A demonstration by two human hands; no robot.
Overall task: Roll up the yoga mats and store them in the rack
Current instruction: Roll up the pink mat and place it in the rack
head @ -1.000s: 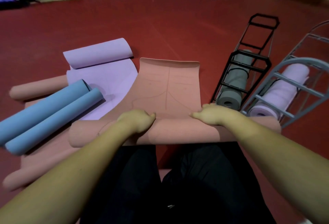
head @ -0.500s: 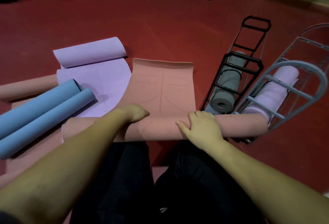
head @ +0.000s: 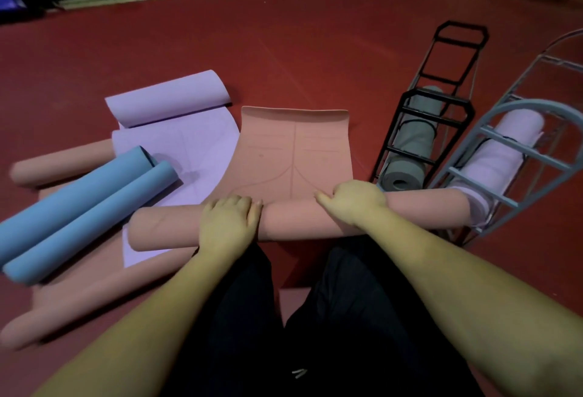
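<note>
1. our left hand (head: 228, 223) lies over the rolled part of the salmon yoga mat (head: 293, 217), fingers curled over its top.
2. our right hand (head: 353, 199) grips the same roll, just to the right.
3. the unrolled end of the mat stretches flat on the red floor (head: 284, 49) beyond our hands.
4. right of our right hand, a black rack (head: 441, 106) holds a grey mat (head: 407, 163); a pale blue rack (head: 511, 157) holds a lilac mat (head: 492, 163).
5. left of our left hand lie two blue rolls (head: 79, 207).

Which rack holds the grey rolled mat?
The black rack, the nearer of the two to the salmon mat; the light blue-grey rack holds a lilac one.
</note>
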